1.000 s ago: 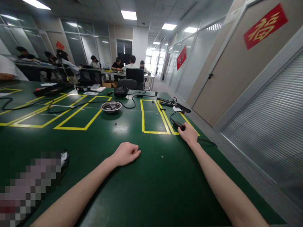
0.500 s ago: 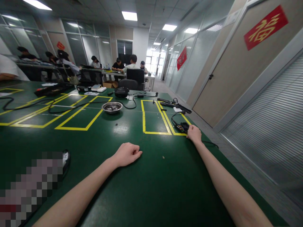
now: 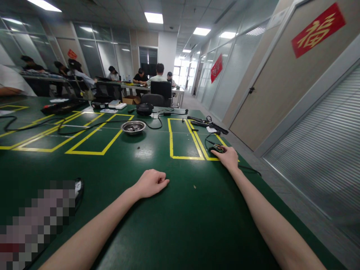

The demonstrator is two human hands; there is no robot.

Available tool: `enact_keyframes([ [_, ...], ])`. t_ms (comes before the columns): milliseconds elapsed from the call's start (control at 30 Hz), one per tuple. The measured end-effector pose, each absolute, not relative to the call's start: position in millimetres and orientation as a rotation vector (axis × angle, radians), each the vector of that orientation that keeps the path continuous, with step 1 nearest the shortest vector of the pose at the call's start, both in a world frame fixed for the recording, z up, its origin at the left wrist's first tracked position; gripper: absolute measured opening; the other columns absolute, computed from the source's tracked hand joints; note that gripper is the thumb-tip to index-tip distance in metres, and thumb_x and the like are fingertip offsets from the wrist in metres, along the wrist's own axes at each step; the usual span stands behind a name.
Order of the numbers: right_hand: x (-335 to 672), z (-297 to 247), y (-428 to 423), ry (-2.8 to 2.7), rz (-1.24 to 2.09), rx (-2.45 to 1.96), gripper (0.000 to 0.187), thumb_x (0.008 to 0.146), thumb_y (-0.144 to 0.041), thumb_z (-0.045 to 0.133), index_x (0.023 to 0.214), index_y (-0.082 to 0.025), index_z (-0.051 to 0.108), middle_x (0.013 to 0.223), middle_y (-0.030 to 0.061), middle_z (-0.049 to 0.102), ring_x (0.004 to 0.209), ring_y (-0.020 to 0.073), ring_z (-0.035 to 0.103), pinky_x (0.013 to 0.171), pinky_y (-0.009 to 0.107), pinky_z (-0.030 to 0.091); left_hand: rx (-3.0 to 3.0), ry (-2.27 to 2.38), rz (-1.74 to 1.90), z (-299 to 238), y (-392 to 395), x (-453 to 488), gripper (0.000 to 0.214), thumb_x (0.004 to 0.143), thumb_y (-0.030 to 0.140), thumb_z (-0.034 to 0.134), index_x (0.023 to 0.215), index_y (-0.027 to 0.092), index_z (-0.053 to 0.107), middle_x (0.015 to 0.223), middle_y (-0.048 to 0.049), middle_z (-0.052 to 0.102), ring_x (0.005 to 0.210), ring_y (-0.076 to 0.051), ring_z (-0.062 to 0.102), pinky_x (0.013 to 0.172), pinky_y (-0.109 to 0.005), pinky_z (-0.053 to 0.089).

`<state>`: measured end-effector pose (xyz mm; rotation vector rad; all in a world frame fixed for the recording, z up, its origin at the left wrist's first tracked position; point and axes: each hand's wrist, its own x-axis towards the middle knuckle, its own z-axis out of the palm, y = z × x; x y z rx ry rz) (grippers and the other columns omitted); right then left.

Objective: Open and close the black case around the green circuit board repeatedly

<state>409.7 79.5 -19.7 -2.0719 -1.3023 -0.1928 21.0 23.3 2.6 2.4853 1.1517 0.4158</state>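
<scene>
My left hand [image 3: 152,182] rests on the green table [image 3: 174,217] in a loose fist, holding nothing that I can see. My right hand [image 3: 229,157] reaches out to the table's right edge and lies over a small black device [image 3: 216,149] with a cable [image 3: 208,137] running from it. The fingers cover the device's near end. It sits on a yellow tape line [image 3: 209,158].
A metal bowl [image 3: 133,127] stands mid-table among yellow taped rectangles. Black cables [image 3: 70,131], a black round case [image 3: 144,109] and tools [image 3: 206,123] lie farther back. A dark object [image 3: 78,187] is near my left elbow. Several people sit at tables beyond. The floor drops off on the right.
My right hand drew back to the right, uncovering the black device, then came forward over it again. My left hand stayed put.
</scene>
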Motion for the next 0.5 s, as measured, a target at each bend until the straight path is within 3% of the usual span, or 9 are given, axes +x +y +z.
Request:
enact_keyframes([
  [133,412,-17,77,-1.238,-0.192,-2.097,0.052,0.079,-0.044,0.068,0.12,-0.012,0.073,0.111,0.0177,0.068,0.098,0.0308,0.065,0.084,0.037,0.051,2.477,1.145,0.418,3,23,21,0.04,0.092,0.035,0.054,0.057,0.019,0.044,0.053,0.0045,0.047,0.051,-0.011,0.042,0.058,-0.025,0.026],
  [233,411,-17,76,-1.235,-0.122,-2.212,0.045,0.082,-0.045,0.065,0.115,-0.016,0.076,0.115,0.0179,0.069,0.098,0.0316,0.068,0.081,0.036,0.052,2.469,1.145,0.416,3,23,21,0.04,0.092,0.034,0.054,0.057,0.018,0.043,0.053,0.0046,0.047,0.051,-0.011,0.042,0.059,-0.025,0.026],
  [500,407,-3,77,-1.287,0.046,-2.309,0.027,0.069,-0.035,0.073,0.087,-0.017,0.082,0.089,0.0167,0.076,0.084,0.0327,0.07,0.067,0.034,0.049,2.474,1.145,0.414,2,23,21,0.039,0.091,0.035,0.054,0.057,0.019,0.044,0.053,0.0045,0.047,0.051,-0.011,0.041,0.058,-0.025,0.025],
])
